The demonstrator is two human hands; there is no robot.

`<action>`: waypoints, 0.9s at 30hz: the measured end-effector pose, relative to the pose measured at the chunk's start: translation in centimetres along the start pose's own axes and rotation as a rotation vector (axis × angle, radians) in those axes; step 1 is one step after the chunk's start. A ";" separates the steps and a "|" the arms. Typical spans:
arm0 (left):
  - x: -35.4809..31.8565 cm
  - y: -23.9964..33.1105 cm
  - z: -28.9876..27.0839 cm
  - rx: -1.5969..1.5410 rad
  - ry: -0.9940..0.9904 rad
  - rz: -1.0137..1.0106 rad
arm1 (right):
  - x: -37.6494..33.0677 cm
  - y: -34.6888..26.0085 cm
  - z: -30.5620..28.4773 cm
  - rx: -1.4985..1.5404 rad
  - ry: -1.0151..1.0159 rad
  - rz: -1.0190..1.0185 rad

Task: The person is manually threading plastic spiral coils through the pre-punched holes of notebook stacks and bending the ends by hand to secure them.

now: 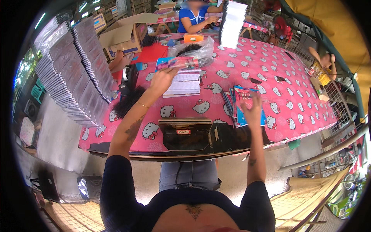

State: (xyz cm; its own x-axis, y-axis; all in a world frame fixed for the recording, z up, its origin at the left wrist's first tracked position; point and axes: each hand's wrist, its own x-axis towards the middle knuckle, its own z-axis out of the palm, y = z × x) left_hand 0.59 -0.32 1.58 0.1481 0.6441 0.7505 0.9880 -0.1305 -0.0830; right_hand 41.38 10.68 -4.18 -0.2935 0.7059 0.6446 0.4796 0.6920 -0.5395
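Note:
My left hand (162, 79) reaches to the middle of the table with its fingers closed on a pink and blue printed cover (187, 62). Just below that cover lie white stacks of paper (181, 86), side by side on the pink tablecloth. Over to the right, my right hand (252, 110) hovers over or touches a small pile of spiral notebooks (240, 118) with blue and pink covers; its fingers are apart. Whether they touch the top cover I cannot tell.
Tall stacks of spiral notebooks (65, 73) stand at the left, near an open cardboard box (125, 40). Black coils (129, 103) lie by my left forearm. A plastic bag (208, 48) and a white notebook stack (233, 25) are farther back. A co-worker (191, 17) sits opposite.

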 end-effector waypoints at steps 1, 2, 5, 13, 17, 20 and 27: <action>0.6 1.1 -1.5 -0.003 0.046 -0.045 | -0.4 -3.5 0.4 0.125 -0.054 -0.032; 1.3 2.4 -3.3 -0.004 0.095 -0.088 | -1.0 -5.9 0.9 0.231 -0.061 -0.019; 3.6 8.1 -9.1 0.027 0.201 0.060 | -2.1 -10.2 1.9 0.450 -0.015 -0.027; 2.1 15.0 -12.6 -0.332 -0.070 0.149 | -7.2 -8.8 5.4 1.061 -0.263 0.288; 3.1 15.4 -13.5 -0.201 -0.112 0.161 | -6.9 -9.4 6.4 1.047 -0.291 0.303; 3.1 15.1 -13.6 -0.166 -0.133 0.151 | -6.6 -9.3 6.7 1.042 -0.293 0.306; 3.2 15.5 -12.6 -0.169 -0.170 0.201 | -7.4 -8.4 6.2 1.050 -0.354 0.316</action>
State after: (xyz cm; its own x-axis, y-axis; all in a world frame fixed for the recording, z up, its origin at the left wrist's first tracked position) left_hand 15.83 -9.78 11.01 0.3592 0.7074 0.6087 0.9188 -0.3825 -0.0976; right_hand 34.40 0.54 -7.79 -0.5782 0.7581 0.3017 -0.3029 0.1439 -0.9421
